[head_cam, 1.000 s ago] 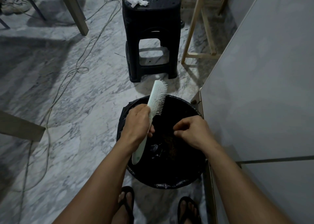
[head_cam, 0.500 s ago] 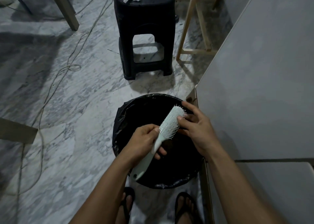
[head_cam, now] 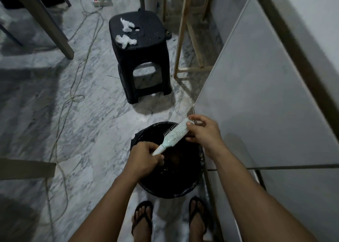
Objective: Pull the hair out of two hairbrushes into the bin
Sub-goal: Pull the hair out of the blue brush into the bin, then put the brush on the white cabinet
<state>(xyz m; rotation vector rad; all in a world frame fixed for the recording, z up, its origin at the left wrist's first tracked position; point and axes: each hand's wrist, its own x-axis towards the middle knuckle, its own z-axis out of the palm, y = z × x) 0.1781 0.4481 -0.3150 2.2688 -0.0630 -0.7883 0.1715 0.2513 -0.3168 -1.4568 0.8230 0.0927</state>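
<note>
1. The brush [head_cam: 176, 134] has swung since a second ago: then it stood upright in the left hand [head_cam: 145, 158] while the right hand [head_cam: 203, 133] pinched over the bin [head_cam: 139, 137]. Now it slants toward 1 o'clock over the bin.
2. Left grip is clamped on the handle; right grip is closed on the head's far tip.
3. That reads as a fresh pull starting, one clump apparently already dropped. Hair on the bristles is too dim to confirm.
4. No second brush is in view.
5. The stool [head_cam: 141, 58] with tissues [head_cam: 125, 39] stands at 12 o'clock, cables [head_cam: 73, 87] at 10, a cabinet [head_cam: 266, 95] at 3, beside the bin. Nothing blocks the hands.
</note>
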